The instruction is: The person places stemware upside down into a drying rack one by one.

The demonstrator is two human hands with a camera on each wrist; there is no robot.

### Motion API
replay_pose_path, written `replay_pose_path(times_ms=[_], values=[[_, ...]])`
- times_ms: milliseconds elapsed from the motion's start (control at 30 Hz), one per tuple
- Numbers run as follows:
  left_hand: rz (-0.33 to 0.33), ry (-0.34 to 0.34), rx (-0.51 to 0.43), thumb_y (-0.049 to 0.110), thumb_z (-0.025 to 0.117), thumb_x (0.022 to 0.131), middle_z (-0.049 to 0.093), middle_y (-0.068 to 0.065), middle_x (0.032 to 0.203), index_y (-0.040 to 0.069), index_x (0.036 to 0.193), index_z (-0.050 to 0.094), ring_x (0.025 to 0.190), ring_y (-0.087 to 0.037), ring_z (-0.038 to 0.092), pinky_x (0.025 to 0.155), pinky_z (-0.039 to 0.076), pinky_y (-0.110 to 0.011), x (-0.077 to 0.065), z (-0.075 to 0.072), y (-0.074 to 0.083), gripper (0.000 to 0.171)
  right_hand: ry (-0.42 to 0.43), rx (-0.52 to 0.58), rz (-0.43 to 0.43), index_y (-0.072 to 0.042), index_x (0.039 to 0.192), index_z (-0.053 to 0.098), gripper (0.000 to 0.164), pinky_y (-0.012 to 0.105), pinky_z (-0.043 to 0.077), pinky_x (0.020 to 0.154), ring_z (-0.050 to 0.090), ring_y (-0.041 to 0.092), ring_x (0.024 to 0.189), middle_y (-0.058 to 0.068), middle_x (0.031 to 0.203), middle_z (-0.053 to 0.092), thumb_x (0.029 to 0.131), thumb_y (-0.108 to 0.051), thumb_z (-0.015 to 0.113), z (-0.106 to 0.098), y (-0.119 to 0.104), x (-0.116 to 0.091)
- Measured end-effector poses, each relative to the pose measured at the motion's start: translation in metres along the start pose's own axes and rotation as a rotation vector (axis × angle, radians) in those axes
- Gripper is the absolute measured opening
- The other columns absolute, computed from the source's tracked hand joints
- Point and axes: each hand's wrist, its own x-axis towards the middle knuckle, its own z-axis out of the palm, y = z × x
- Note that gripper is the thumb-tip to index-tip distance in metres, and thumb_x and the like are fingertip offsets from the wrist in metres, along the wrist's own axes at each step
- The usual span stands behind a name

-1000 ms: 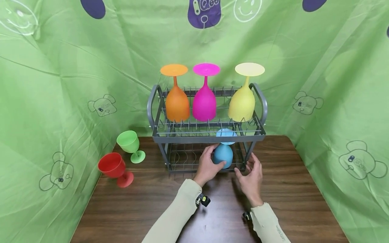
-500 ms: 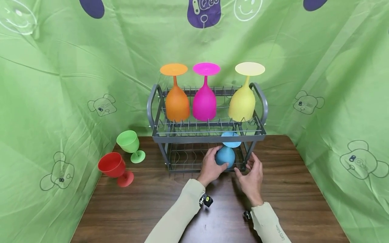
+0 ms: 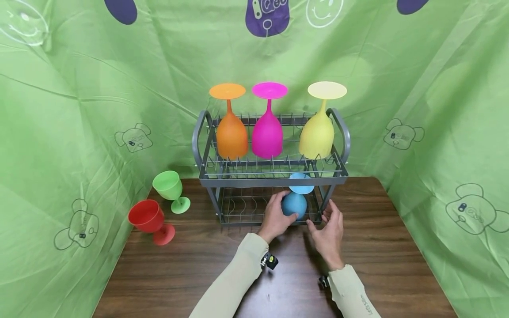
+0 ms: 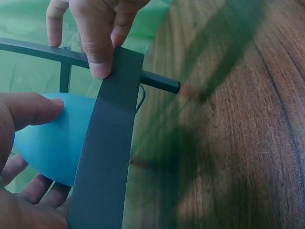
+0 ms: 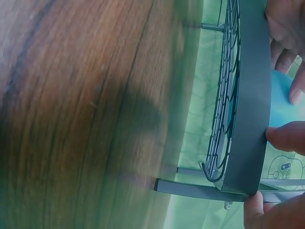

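A blue goblet [image 3: 294, 206] stands upside down on the lower tier of the grey two-tier dish rack [image 3: 274, 181]. My left hand [image 3: 275, 219] grips its bowl, fingers on the left side and thumb across the front. In the left wrist view the thumb lies on the blue bowl [image 4: 57, 138], partly covered by the rack's front rail [image 4: 109, 133]. My right hand [image 3: 329, 234] holds the rack's lower right front corner. The right wrist view has its thumb on the front rail [image 5: 252, 95] and a finger at the side bar. The upper rail crosses in front of the goblet's foot.
Upside down on the upper tier stand an orange goblet [image 3: 232, 137], a magenta goblet [image 3: 267, 134] and a yellow goblet [image 3: 317, 134]. Upright on the wooden table [image 3: 191, 265], left of the rack, are a green goblet [image 3: 169, 186] and a red goblet [image 3: 147, 216]. Green cloth [image 3: 79, 132] encloses the table.
My left hand has shifted slightly right with the blue goblet, mostly before the middle frame; since then the goblet's foot has moved a touch left. My right hand stays at the rack corner.
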Motion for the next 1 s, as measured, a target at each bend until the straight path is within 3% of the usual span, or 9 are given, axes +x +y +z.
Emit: replay_pose_path(times_ms=[267, 400, 533, 800, 900, 1000], values=[[-0.007, -0.028, 0.024, 0.024, 0.087, 0.089, 0.054, -0.011, 0.149, 0.018, 0.155, 0.049, 0.136, -0.033, 0.058, 0.109, 0.054, -0.054, 0.001, -0.001, 0.002, 0.077, 0.015, 0.013, -0.019, -0.009, 0.162, 0.035, 0.104, 0.002, 0.046, 0.099, 0.060, 0.036, 0.120, 0.024, 0.136, 0.051, 0.075, 0.006, 0.090, 0.001, 0.004, 0.000], [-0.014, -0.029, 0.027, 0.024, 0.087, 0.089, 0.053, -0.012, 0.149, 0.017, 0.155, 0.048, 0.136, -0.033, 0.058, 0.109, 0.053, -0.055, -0.001, -0.003, 0.003, 0.077, 0.013, 0.016, -0.022, -0.010, 0.162, 0.035, 0.105, 0.001, 0.045, 0.098, 0.061, 0.036, 0.118, 0.024, 0.135, 0.051, 0.075, 0.007, 0.090, 0.002, 0.005, -0.001], [-0.028, -0.023, 0.013, 0.025, 0.088, 0.088, 0.053, -0.013, 0.149, 0.017, 0.155, 0.047, 0.136, -0.034, 0.057, 0.110, 0.053, -0.056, -0.003, -0.005, 0.005, 0.078, 0.009, 0.015, -0.024, -0.010, 0.163, 0.035, 0.105, 0.004, 0.048, 0.100, 0.061, 0.036, 0.118, 0.025, 0.136, 0.051, 0.075, 0.006, 0.090, 0.002, 0.006, -0.001], [0.010, -0.009, -0.039, 0.029, 0.086, 0.090, 0.050, -0.013, 0.151, 0.018, 0.155, 0.046, 0.138, -0.034, 0.055, 0.106, 0.055, -0.053, -0.016, -0.017, 0.013, 0.077, -0.001, 0.008, -0.020, -0.011, 0.163, 0.033, 0.105, 0.033, 0.055, 0.103, 0.061, 0.036, 0.120, 0.025, 0.137, 0.050, 0.077, 0.005, 0.090, 0.001, 0.005, -0.001], [0.048, 0.007, -0.014, 0.029, 0.085, 0.091, 0.050, -0.010, 0.152, 0.020, 0.155, 0.047, 0.138, -0.031, 0.056, 0.105, 0.055, -0.050, -0.028, -0.027, 0.018, 0.075, -0.001, 0.003, -0.029, -0.010, 0.164, 0.033, 0.105, 0.035, 0.055, 0.103, 0.061, 0.038, 0.120, 0.026, 0.137, 0.050, 0.077, 0.005, 0.090, 0.001, 0.006, -0.002], [0.080, 0.021, -0.008, 0.028, 0.085, 0.090, 0.051, -0.006, 0.150, 0.021, 0.154, 0.048, 0.135, -0.028, 0.057, 0.106, 0.055, -0.048, -0.044, -0.038, 0.022, 0.074, 0.008, 0.004, -0.040, -0.009, 0.163, 0.034, 0.105, 0.030, 0.056, 0.103, 0.061, 0.038, 0.120, 0.027, 0.137, 0.051, 0.076, 0.005, 0.090, 0.001, 0.006, -0.002]])
